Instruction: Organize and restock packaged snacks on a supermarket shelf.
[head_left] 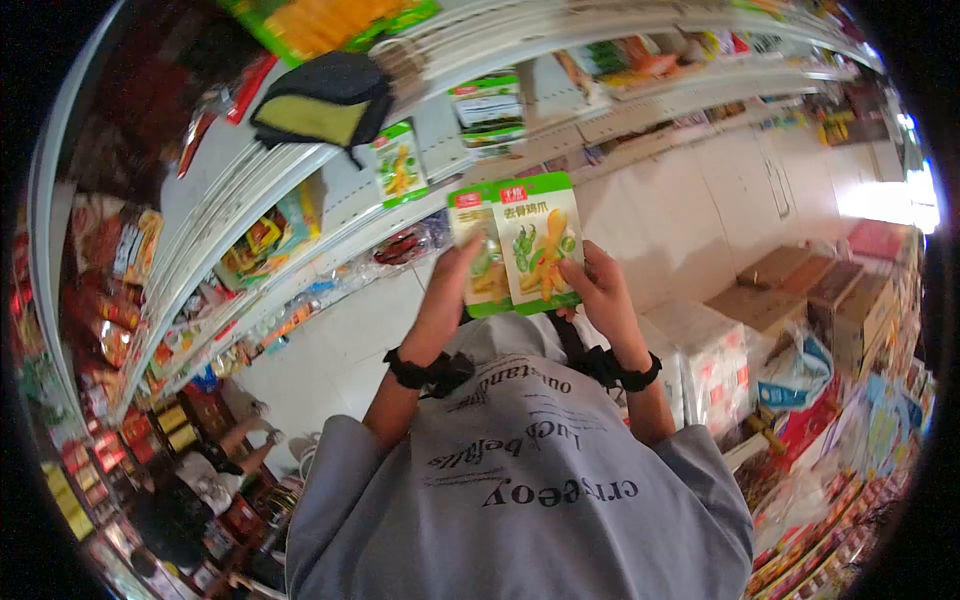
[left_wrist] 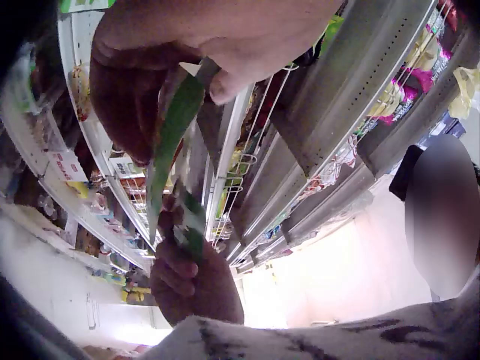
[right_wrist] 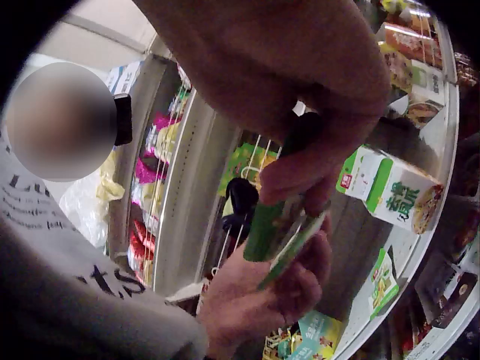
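Two green-and-white snack packets with pictured chicken feet are held up side by side before the chest, overlapping. My left hand (head_left: 447, 290) pinches the left packet (head_left: 484, 276) at its outer side, thumb across the front. My right hand (head_left: 606, 292) grips the right packet (head_left: 530, 235) by its lower right edge, thumb on the front. The right packet lies partly over the left one. From the left wrist the packets show edge-on, with the right hand (left_wrist: 195, 289) beyond. In the right wrist view the left hand (right_wrist: 262, 300) is below the right hand (right_wrist: 300, 90).
A similar packet (head_left: 401, 165) lies on the shelf ahead, near a stack of green packs (head_left: 488, 110). A black and yellow-green bag (head_left: 325, 105) sits at the shelf edge. Cardboard boxes (head_left: 840, 290) stand at right. Another person (head_left: 190, 500) is at lower left.
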